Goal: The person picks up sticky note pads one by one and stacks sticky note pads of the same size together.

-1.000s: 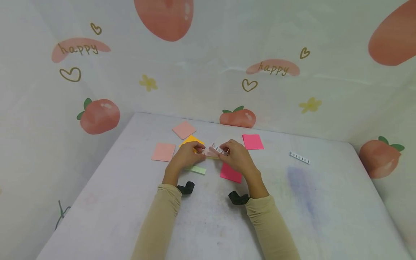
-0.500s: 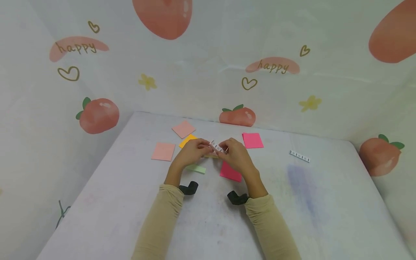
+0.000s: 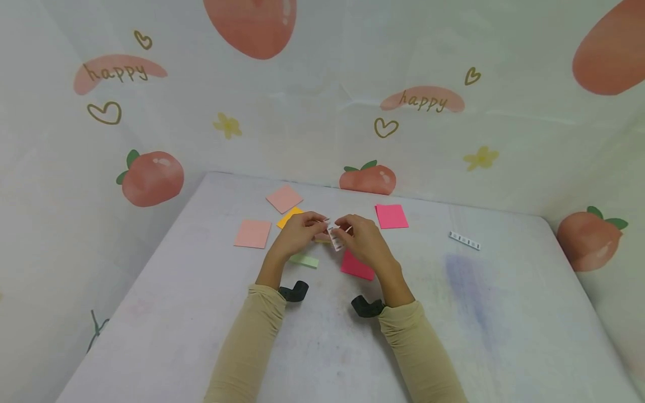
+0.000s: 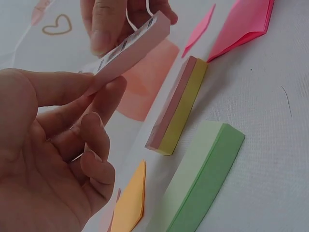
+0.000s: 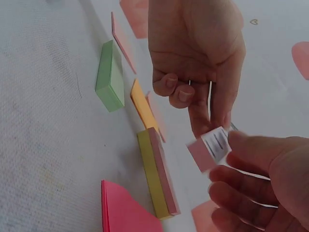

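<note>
A small pink sticky note pad (image 4: 128,58) is held above the table, its white printed strip (image 5: 216,145) marked with dark bars. My left hand (image 3: 297,235) pinches one end between thumb and forefinger, its other fingers curled. From the right, my right hand (image 3: 366,238) pinches the pad's edge with thumb and fingertips; its exact hold is partly hidden. Below the hands lies a stacked pink and yellow sticky note pad (image 4: 178,106). Closer to my left hand is a green sticky note pad (image 4: 205,169).
Pink squares (image 3: 253,233) and an orange square (image 3: 289,217) lie to the left. Magenta sticky notes (image 3: 358,265) sit below my right hand, with a further magenta stack (image 3: 391,216) behind. A white strip with dark marks (image 3: 464,240) lies far right. A printed curtain (image 3: 302,140) closes the back.
The held pad has turned from slanting toward my right hand to a steeper angle, its lower end now nearer me. My left hand has moved slightly right and up to its top end.
</note>
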Motion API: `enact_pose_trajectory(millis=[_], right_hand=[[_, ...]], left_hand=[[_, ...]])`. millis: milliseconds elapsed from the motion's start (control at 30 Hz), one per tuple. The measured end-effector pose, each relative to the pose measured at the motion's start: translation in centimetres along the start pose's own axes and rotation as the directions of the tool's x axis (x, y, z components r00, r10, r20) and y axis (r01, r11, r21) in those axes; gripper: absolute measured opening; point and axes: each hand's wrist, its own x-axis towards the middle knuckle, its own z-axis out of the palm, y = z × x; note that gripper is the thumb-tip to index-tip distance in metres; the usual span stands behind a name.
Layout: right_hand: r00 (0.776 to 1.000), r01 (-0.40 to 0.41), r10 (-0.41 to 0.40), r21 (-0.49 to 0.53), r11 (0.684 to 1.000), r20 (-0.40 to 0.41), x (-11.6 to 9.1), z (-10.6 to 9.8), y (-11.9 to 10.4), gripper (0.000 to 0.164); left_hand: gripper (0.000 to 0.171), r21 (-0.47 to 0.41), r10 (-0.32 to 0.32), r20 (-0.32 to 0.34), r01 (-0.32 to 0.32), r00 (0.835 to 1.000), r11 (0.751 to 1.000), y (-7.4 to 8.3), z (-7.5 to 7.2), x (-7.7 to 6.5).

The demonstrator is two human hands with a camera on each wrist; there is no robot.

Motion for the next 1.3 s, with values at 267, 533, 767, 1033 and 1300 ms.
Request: enact_pose_trajectory(millis=[267, 533, 767, 1033, 1300], right_hand=[[1.0, -0.001, 0.0, 0.054, 0.999, 0.023, 0.0, -0.2, -0.1, 0.035], [0.999, -0.046, 0.045, 0.17, 0.984, 0.009, -0.1, -0.3, 0.2, 0.027], [0.977, -0.14, 0.179, 0.289, 0.947, -0.116, 0.0, -0.6, 0.3, 0.026], [0.97, -0.166, 0.218, 0.362, 0.917, -0.108, 0.1, -0.8, 0.3, 0.031], [0.993, -0.088, 0.109, 0.289, 0.953, -0.055, 0.1, -1.0, 0.6, 0.033]], left_hand=[[0.032, 0.025, 0.016, 0.043, -0.017, 0.999, 1.0, 0.0, 0.2, 0.0], [0.032, 0.052, 0.028, 0.043, -0.03, 0.999, 0.998, 0.1, 0.1, -0.1], [0.027, 0.179, 0.081, 0.039, -0.086, 0.996, 0.98, 0.5, 0.4, -0.4], [0.03, 0.343, 0.102, -0.074, -0.071, 0.992, 0.937, 1.4, 1.3, -0.7], [0.031, 0.445, 0.161, -0.087, -0.107, 0.983, 0.889, 1.4, 1.1, -0.5]])
